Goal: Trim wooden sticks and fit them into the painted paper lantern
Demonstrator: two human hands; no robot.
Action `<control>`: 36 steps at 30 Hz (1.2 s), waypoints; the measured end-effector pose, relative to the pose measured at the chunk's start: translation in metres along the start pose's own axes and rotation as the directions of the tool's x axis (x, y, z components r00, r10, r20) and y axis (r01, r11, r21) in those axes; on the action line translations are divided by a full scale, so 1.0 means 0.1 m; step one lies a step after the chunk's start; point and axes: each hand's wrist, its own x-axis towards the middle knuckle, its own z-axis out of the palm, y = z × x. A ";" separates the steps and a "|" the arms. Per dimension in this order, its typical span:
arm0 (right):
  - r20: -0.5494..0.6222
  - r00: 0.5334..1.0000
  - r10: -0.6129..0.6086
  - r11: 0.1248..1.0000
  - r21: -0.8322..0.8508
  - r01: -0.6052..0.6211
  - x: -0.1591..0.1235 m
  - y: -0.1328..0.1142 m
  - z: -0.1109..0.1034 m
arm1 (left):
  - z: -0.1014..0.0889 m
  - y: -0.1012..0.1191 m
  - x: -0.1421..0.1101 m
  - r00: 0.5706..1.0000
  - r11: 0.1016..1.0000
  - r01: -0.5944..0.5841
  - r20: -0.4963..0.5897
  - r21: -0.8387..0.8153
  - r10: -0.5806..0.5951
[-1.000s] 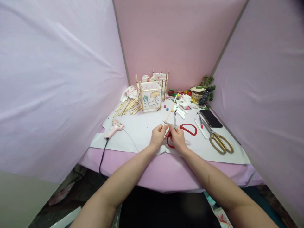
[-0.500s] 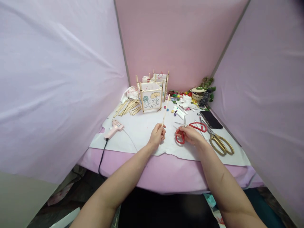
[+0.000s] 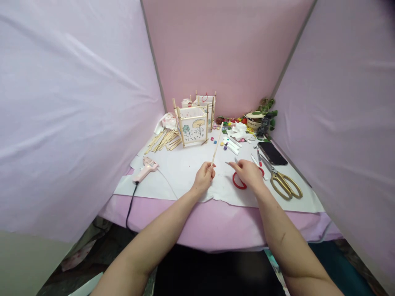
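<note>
Between the fingers of my left hand [image 3: 204,177] a thin wooden stick [image 3: 218,142] points up and away over the white sheet. My right hand [image 3: 249,174] is closed over a pair of red-handled scissors [image 3: 239,183], its back turned up. The scissor blades poke out only a little past the fingers, and most of the pivot is hidden. Behind the stick stands a lantern-like box of sticks and white panels [image 3: 195,128] painted with trees. A similar frame [image 3: 210,107] is partly hidden behind it.
At the left lie a pink glue gun [image 3: 146,169] with a black cord and a pile of sticks [image 3: 162,140]. Gold-handled scissors [image 3: 282,185] and a black phone [image 3: 273,153] are at the right. Paint tubes [image 3: 231,146], crumpled tissue [image 3: 239,131] and a plant pot [image 3: 255,119] stand farther back.
My right hand has rolled over so its back faces up, and its fingers now cover much of the red scissors. The left hand keeps the stick, tilted slightly more right. The view has shifted slightly.
</note>
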 end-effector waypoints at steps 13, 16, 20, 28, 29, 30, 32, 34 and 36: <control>0.111 0.975 -0.191 0.843 0.527 0.105 -0.10 -0.17 0.31 | 0.05 -0.05 -0.06 0.995 0.956 -0.088 0.073 0.281 0.070; 0.076 0.983 -0.165 0.861 0.498 0.106 -0.11 -0.18 0.31 | 0.05 -0.03 -0.08 0.993 0.946 -0.099 0.085 0.307 0.077; 0.048 0.992 -0.113 0.866 0.494 0.074 -0.13 -0.22 0.34 | 0.03 -0.02 -0.08 0.986 0.955 -0.108 0.153 0.276 0.067; -0.018 0.998 -0.058 0.870 0.490 0.059 -0.12 -0.29 0.45 | 0.06 -0.01 0.02 0.966 0.981 0.158 0.221 -0.109 -0.131; -0.052 0.996 -0.076 0.882 0.461 0.092 -0.11 -0.29 0.44 | 0.07 0.01 0.02 0.964 0.972 0.186 0.217 -0.146 -0.152; -0.097 0.991 -0.097 0.896 0.425 0.129 -0.08 -0.27 0.41 | 0.08 0.02 0.02 0.963 0.963 0.205 0.212 -0.174 -0.167; -0.219 0.971 -0.094 0.921 0.352 0.169 -0.02 -0.20 0.32 | 0.08 0.06 0.00 0.960 0.950 0.235 0.205 -0.207 -0.193; -0.352 0.936 -0.012 0.935 0.328 0.136 0.04 -0.11 0.20 | 0.05 0.08 -0.02 0.955 0.935 0.263 0.204 -0.239 -0.216; -0.425 0.905 0.015 0.939 0.317 0.133 0.08 -0.05 0.12 | 0.02 0.10 -0.03 0.952 0.913 0.282 0.205 -0.294 -0.228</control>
